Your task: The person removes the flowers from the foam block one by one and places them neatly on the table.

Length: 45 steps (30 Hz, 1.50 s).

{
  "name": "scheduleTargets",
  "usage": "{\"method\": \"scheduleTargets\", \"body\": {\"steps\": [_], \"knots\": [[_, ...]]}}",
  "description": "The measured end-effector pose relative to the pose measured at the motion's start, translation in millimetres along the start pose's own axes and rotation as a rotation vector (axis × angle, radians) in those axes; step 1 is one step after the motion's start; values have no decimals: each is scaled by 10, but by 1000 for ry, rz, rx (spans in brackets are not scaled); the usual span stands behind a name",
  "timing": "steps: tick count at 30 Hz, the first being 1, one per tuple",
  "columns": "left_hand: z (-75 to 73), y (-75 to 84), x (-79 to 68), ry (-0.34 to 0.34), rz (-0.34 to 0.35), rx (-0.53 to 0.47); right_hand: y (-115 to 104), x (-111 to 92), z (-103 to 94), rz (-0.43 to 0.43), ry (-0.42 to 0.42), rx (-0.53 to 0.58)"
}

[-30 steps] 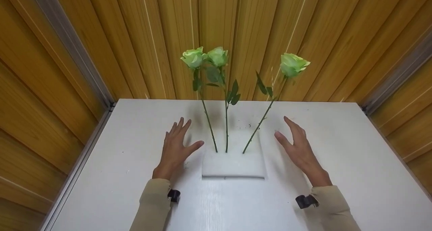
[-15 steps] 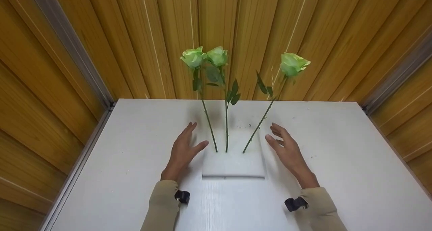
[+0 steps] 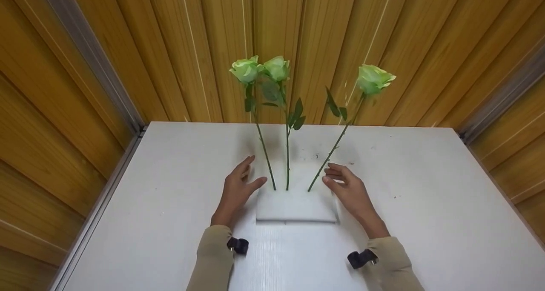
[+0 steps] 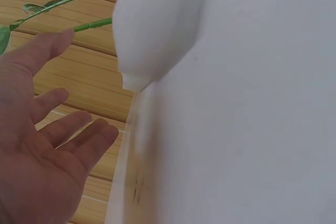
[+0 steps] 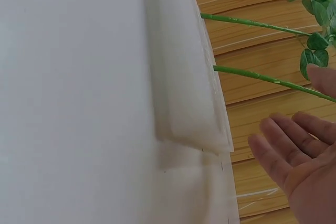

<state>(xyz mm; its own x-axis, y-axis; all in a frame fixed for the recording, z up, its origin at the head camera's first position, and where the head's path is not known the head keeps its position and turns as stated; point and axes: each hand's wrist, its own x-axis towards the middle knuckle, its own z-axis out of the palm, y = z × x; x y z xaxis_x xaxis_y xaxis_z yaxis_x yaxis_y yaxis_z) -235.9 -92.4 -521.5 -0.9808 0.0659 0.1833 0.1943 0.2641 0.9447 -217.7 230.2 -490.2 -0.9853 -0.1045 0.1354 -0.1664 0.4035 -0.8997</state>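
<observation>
Three pale green roses stand with their stems in a white foam block (image 3: 296, 208). The left rose (image 3: 247, 71) and the middle rose (image 3: 277, 69) have blooms side by side; the right rose (image 3: 374, 80) leans to the right. My left hand (image 3: 238, 189) is just left of the block, thumb toward the left stem, fingers relaxed and holding nothing. My right hand (image 3: 351, 193) is at the block's right side, its fingertips close to the right rose's stem; whether they touch it I cannot tell. In the right wrist view the right hand's fingers (image 5: 283, 145) are loosely bent around nothing.
The block rests on a white table (image 3: 179, 163) with small dark bits scattered behind and right of it. A wood-patterned panel wall (image 3: 315, 23) rises behind the table. Metal frame posts (image 3: 123, 99) stand at the corners.
Both hands have moved inward toward the block, the right one farther, up to the right rose's stem. Their fingers have bent a little. The roses stay in place.
</observation>
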Motion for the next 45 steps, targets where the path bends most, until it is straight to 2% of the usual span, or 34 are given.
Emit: {"method": "scheduleTargets", "body": {"steps": [6, 14, 25, 37, 45], "knots": [[35, -9, -18, -12, -14, -83, 11, 15, 112, -14, 12, 25], [57, -50, -36, -10, -49, -70, -2, 34, 220, 25, 44, -12], [85, -60, -29, -31, -89, -44, 38, 15, 309, 35, 71, -48], [150, -64, -36, -24, -36, -27, 56, 0, 355, 43, 100, -64], [187, -55, -51, -18, -50, -49, 53, -26, 368, 32, 97, -44]]}}
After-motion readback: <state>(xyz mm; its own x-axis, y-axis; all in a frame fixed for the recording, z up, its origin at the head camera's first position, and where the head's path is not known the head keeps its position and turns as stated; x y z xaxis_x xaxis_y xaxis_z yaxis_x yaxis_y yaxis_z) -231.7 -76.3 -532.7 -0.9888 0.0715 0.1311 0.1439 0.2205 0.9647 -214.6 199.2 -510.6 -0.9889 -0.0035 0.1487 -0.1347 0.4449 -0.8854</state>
